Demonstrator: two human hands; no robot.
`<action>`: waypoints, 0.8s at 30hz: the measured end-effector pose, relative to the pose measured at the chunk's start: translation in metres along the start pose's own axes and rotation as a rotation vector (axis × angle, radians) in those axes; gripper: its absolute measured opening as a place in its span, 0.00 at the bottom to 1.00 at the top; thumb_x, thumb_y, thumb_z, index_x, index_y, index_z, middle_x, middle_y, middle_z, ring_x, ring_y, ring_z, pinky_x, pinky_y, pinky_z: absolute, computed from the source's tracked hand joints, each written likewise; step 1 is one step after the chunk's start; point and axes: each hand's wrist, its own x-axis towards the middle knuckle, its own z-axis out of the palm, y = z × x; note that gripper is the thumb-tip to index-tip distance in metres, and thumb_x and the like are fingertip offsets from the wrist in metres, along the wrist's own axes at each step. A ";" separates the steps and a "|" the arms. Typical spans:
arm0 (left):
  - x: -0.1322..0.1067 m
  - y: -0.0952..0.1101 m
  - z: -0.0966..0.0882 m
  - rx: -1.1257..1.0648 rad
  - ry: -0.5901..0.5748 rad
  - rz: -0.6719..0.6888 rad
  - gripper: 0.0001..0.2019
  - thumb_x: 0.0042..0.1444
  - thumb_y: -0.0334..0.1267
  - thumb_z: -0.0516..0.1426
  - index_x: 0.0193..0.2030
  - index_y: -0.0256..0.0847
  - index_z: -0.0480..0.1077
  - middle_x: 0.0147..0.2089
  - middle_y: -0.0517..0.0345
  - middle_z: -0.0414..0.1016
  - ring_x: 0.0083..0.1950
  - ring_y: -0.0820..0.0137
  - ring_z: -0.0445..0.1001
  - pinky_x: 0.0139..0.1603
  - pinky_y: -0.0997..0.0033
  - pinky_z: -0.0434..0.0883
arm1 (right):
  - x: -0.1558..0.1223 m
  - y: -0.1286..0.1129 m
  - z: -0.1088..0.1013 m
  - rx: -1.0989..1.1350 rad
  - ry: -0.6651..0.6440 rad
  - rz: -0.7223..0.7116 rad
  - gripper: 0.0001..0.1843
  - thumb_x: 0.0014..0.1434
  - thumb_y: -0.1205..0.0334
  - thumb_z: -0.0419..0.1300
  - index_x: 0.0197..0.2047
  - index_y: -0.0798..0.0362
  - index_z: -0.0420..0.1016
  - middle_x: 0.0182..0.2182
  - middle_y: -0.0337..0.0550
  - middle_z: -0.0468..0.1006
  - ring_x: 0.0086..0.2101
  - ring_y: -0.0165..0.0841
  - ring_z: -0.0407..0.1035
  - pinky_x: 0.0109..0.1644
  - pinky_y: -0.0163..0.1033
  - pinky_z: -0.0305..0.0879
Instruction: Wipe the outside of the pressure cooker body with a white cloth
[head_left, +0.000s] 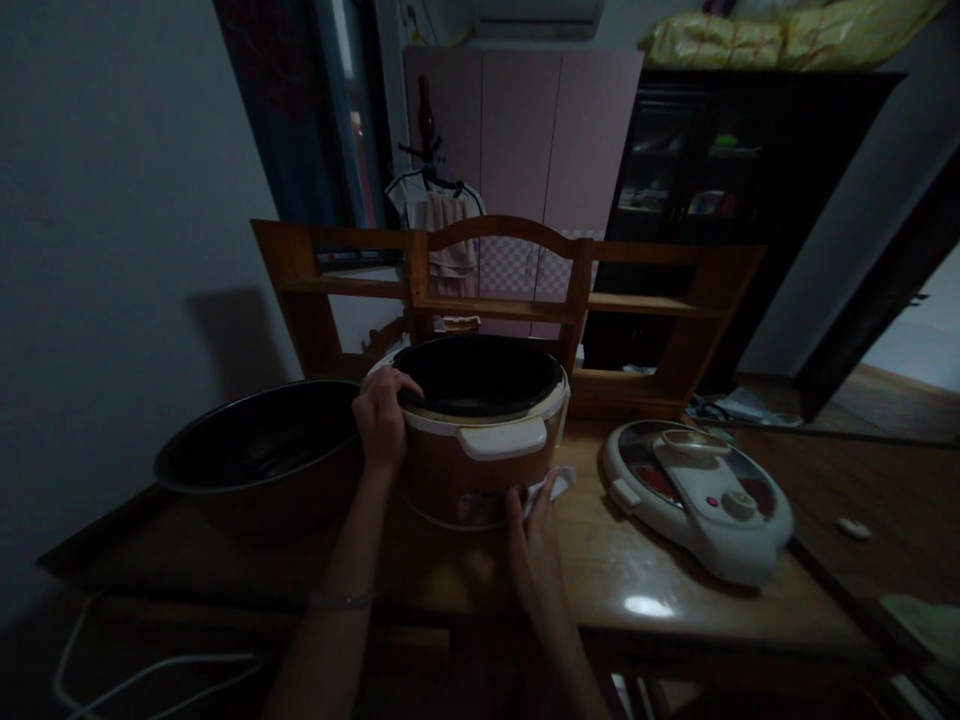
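Observation:
A large round cooker body (442, 465), brown with a cream rim and a white side handle, stands lidless on the wooden table, its dark inside showing. My left hand (382, 415) is closed over the rim at the left, thumb toward the inside. Low on the front right, my right hand (534, 530) pinches a crumpled white cloth or tissue (559, 482) against the wall. Beside the cooker on the left sits a wide dark inner pot (255, 485). To the right lies the cooker's white lid (701, 500), with a see-through panel and a knob.
A wooden shelf rack (495, 308) rises along the table's back edge. The glossy table top (600, 585) shows in front of the lid. White wire hangers (165, 665) hang low at the left. Behind are pink wardrobe doors (517, 150) and a dark cabinet (697, 220).

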 end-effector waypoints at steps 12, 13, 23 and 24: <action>0.000 -0.005 0.001 -0.004 0.002 0.010 0.32 0.69 0.53 0.39 0.20 0.46 0.71 0.28 0.55 0.74 0.39 0.65 0.73 0.54 0.61 0.66 | -0.007 -0.010 -0.003 -0.166 0.055 -0.231 0.44 0.69 0.44 0.49 0.75 0.56 0.30 0.73 0.53 0.37 0.71 0.42 0.35 0.71 0.57 0.44; 0.000 -0.005 0.001 -0.001 -0.001 0.010 0.32 0.69 0.54 0.39 0.20 0.46 0.71 0.28 0.55 0.74 0.39 0.65 0.73 0.54 0.61 0.66 | -0.007 -0.009 -0.003 -0.177 0.067 -0.227 0.43 0.69 0.44 0.49 0.75 0.56 0.32 0.73 0.54 0.39 0.71 0.43 0.37 0.71 0.57 0.45; 0.000 -0.001 0.001 0.000 -0.002 0.002 0.32 0.69 0.53 0.39 0.20 0.46 0.71 0.28 0.56 0.74 0.38 0.65 0.72 0.54 0.62 0.66 | -0.008 -0.003 -0.007 -0.169 0.117 -0.137 0.36 0.71 0.44 0.43 0.73 0.59 0.48 0.70 0.57 0.52 0.69 0.46 0.48 0.69 0.57 0.50; 0.000 -0.001 0.001 -0.002 -0.005 0.002 0.32 0.69 0.53 0.39 0.20 0.46 0.71 0.27 0.55 0.74 0.38 0.65 0.72 0.53 0.62 0.66 | -0.008 -0.003 -0.008 -0.172 0.121 -0.146 0.35 0.72 0.45 0.42 0.73 0.58 0.50 0.70 0.56 0.53 0.69 0.45 0.48 0.69 0.56 0.50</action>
